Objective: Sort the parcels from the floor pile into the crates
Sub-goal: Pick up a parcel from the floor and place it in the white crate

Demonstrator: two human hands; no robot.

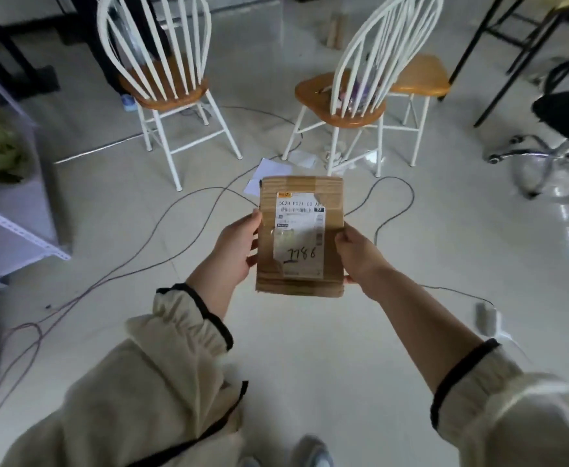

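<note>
Left grip (239,244) at 9, right grip (360,254) at 3 pinch parcel (299,197) sides; I judge it stiff, light.

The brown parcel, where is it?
In the head view, the brown parcel is mid-frame, held between the left hand and right hand, above the floor.

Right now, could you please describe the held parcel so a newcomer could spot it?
Start at the white chairs; nearer the camera, above the pale floor, the person's left grip and right grip hold a flat brown cardboard parcel by its side edges. Its white label bears a handwritten number, unlike the loose papers on the floor behind.
</note>
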